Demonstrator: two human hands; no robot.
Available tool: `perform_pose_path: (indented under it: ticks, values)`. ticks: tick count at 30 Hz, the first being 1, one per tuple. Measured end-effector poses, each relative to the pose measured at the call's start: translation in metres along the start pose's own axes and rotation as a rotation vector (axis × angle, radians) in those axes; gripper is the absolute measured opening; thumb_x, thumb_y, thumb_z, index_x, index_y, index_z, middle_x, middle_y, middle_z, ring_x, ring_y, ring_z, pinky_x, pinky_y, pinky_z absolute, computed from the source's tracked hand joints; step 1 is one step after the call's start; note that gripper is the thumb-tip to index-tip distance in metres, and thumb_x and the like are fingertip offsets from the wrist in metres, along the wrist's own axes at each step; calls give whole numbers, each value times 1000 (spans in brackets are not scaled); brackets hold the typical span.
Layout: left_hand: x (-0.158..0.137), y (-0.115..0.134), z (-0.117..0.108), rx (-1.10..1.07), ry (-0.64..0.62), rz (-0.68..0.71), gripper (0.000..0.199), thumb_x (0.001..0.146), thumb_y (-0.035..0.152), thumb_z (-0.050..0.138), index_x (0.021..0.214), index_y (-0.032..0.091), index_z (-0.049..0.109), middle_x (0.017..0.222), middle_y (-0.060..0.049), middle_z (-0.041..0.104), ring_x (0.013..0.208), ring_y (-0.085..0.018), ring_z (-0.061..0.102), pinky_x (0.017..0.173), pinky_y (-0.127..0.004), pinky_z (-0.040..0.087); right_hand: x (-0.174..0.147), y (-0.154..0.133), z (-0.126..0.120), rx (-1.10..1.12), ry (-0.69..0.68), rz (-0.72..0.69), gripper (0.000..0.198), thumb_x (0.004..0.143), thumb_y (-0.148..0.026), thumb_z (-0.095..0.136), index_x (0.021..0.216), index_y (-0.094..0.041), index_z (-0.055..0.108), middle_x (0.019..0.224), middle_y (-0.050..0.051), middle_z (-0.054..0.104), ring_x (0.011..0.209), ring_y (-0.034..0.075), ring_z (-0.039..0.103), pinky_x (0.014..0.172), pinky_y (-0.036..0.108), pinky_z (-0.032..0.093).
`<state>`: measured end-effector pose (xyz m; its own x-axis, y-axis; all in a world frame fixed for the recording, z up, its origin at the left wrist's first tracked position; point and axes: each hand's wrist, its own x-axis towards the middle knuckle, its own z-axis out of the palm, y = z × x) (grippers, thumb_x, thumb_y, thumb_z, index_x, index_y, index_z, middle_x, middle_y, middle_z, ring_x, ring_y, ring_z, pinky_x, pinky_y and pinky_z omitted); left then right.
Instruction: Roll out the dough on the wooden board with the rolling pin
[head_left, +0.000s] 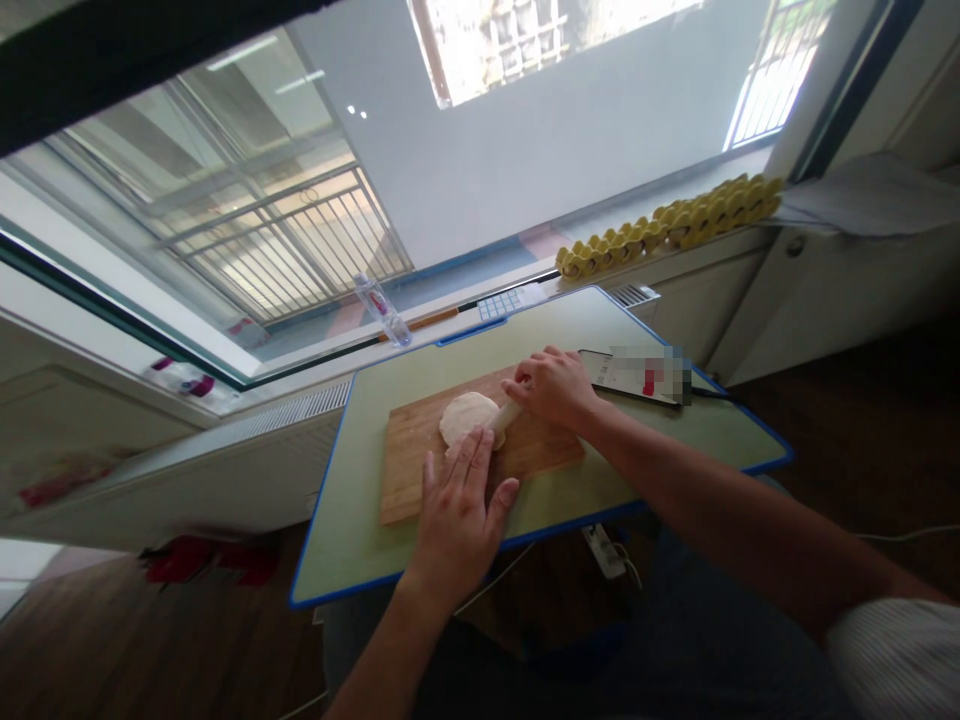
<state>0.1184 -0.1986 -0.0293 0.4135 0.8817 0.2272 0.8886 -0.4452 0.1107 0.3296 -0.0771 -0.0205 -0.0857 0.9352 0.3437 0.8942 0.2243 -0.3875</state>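
Observation:
A flattened round of pale dough (466, 414) lies on a wooden cutting board (411, 478). A short light-coloured rolling pin (507, 416) slants across the dough's right edge. My right hand (556, 386) has its fingers closed around the far end of this pin. From the near side my left hand (459, 515) reaches over the board, its fingers stretched out and thumb spread. Those fingertips rest at the dough's near edge, by the pin's lower end. Whether they press on dough or pin is partly hidden.
The board sits on a small pale-green table (337, 535) with blue edging. A phone (630, 375) lies to the right of the board. Beyond the table, along the window sill, are a clear plastic bottle (384, 312) and yellow egg trays (671, 226). A power strip (604, 552) hangs below.

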Motion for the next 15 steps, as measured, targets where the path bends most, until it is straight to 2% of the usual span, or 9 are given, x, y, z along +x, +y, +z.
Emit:
perform_pose_path:
  ticks: [3, 10, 13, 15]
  values:
    - [15, -5, 0, 23, 0, -31, 63, 110, 52, 33, 165, 22, 36, 167, -15, 45, 156, -32, 39, 128, -70, 20, 0, 0, 1, -8, -3, 3, 35, 98, -52, 60, 91, -25, 81, 103, 6, 80, 108, 27, 61, 98, 40, 38]
    - [87, -42, -4, 67, -104, -145, 66, 109, 61, 24, 157, 24, 50, 164, -11, 49, 156, -34, 38, 126, -74, 18, 1, 0, -3, -21, -14, 15, 41, 103, -52, 53, 93, -24, 81, 108, 8, 80, 108, 27, 61, 96, 40, 38]
    - [97, -49, -5, 61, -123, -135, 68, 108, 65, 23, 154, 26, 53, 164, -10, 50, 156, -34, 38, 125, -75, 19, 1, 0, -5, -23, -23, 17, 42, 103, -52, 52, 94, -24, 81, 107, 8, 80, 109, 27, 61, 95, 39, 38]
    - [92, -45, -5, 60, -111, -126, 69, 107, 66, 26, 155, 25, 52, 164, -12, 50, 155, -34, 38, 126, -72, 20, 1, 0, -5, -18, -21, 10, 41, 103, -52, 52, 94, -23, 81, 106, 8, 80, 110, 27, 61, 95, 39, 38]
